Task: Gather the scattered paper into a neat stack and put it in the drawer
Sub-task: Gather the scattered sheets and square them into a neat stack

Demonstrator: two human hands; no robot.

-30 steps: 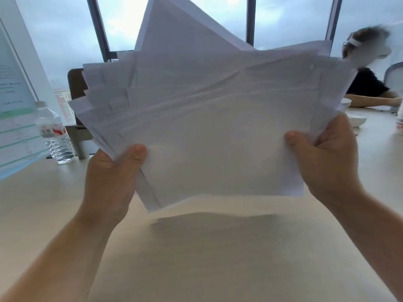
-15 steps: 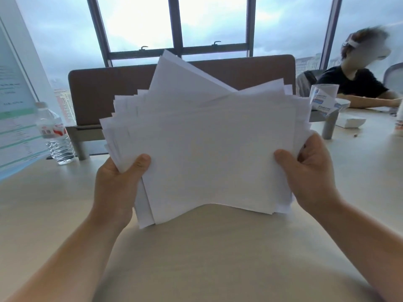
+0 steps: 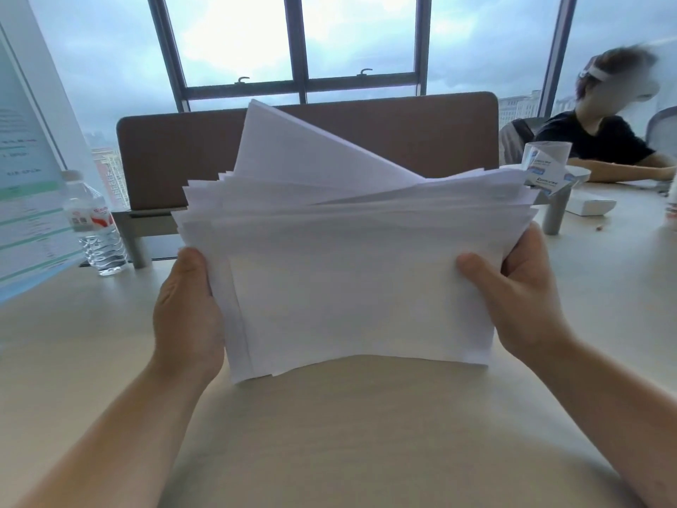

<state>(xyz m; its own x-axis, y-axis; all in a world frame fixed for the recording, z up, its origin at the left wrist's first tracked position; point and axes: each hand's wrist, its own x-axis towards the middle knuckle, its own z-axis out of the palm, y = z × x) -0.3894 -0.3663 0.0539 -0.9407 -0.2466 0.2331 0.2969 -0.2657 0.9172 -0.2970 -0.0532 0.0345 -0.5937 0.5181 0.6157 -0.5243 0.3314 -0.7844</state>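
The stack of white paper [image 3: 351, 280] stands on edge above the pale desk [image 3: 366, 434], its long axis running left to right between the two hands, so neither hand is nearer: each has one short side. The lower edge looks to be at or just above the desk, though contact cannot be told. The left hand [image 3: 187, 309] is closed around the left side, thumb on the near face and fingers hidden behind. The right hand [image 3: 520, 291] grips the right side the same way, thumb laid across the front sheet. The top edges are ragged, with one sheet jutting up at a tilt toward the brown desk divider [image 3: 403, 137]. Squaring is unfinished, probably needing taps against the desk. No drawer is in view.
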